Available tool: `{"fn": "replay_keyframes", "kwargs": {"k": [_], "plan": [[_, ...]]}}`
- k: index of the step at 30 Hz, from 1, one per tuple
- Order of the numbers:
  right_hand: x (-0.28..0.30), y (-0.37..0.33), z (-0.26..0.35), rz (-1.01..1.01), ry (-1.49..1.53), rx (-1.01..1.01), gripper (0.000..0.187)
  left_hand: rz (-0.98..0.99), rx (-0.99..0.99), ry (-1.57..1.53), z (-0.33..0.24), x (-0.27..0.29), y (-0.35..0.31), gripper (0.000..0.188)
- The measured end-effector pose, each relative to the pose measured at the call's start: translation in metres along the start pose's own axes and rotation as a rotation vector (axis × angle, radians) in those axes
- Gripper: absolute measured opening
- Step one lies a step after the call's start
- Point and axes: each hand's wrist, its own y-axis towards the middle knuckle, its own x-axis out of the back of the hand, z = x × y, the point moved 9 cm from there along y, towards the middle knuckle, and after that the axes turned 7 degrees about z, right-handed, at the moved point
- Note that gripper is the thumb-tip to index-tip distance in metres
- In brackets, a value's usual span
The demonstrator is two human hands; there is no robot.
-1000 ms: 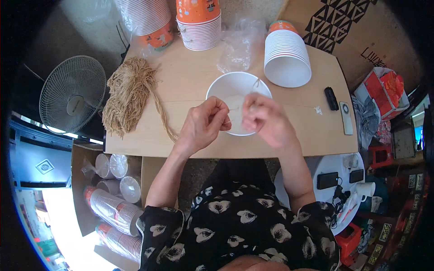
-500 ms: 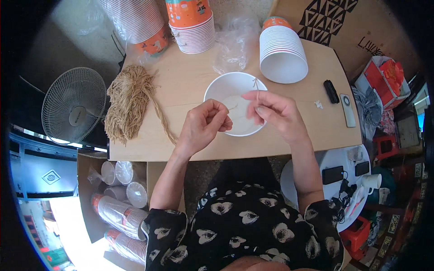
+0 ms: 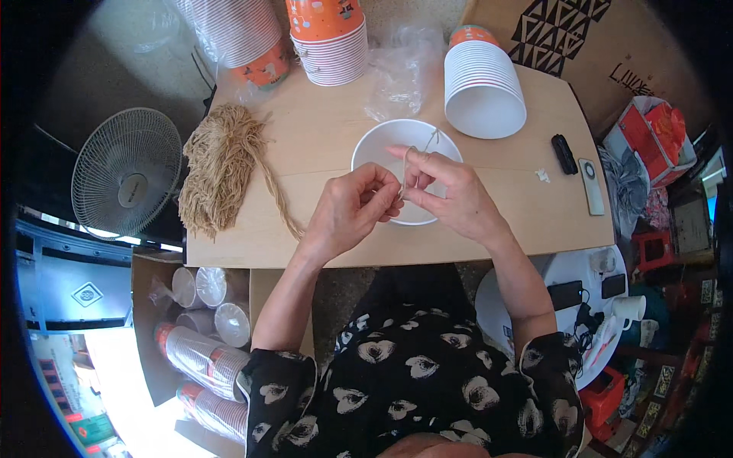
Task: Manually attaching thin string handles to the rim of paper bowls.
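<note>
A white paper bucket (image 3: 376, 143) stands mouth up on the table in front of me. A thin tan string (image 3: 405, 168) runs from my fingers, and a knotted piece of it shows at the bucket's far right rim. My left hand (image 3: 347, 206) pinches the string over the near left part of the bucket. Close beside it, my right hand (image 3: 458, 191) has the string round its raised index finger, thumb bent inward. The fingertips of both hands nearly meet, hiding the string's end. To the left lies a bundle of tan strings (image 3: 220, 172), with one twisted strand trailing toward my left wrist.
Nested white buckets (image 3: 489, 111) lie at the back right; an orange-patterned stack (image 3: 330, 53) stands at the back beside a clear plastic bag (image 3: 397, 84). A black object (image 3: 563, 155) and a pale remote (image 3: 590, 187) lie right. A fan (image 3: 128, 174) stands left, above a carton of wrapped buckets (image 3: 202, 355).
My right hand has moved left to meet my left hand, and the string now loops round its index finger. The whole view has shifted slightly.
</note>
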Motion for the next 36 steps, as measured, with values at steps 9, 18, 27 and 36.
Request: {"fn": "replay_keyframes", "kwargs": {"k": [9,18,27,36], "plan": [[0.005,-0.004,0.000,-0.108,-0.116,0.137,0.009,0.055,0.018,-0.017,0.004,0.004,-0.001,0.015],[0.005,-0.010,-0.007,-0.190,0.010,0.067,0.008,0.129,0.072,0.006,0.010,0.006,-0.001,0.023],[0.003,-0.016,-0.009,-0.165,0.015,0.006,0.006,0.129,0.052,0.000,0.006,0.004,-0.001,0.018],[0.005,-0.025,-0.015,-0.143,0.070,-0.028,0.007,0.108,0.054,0.133,0.003,0.008,-0.004,0.015]]}}
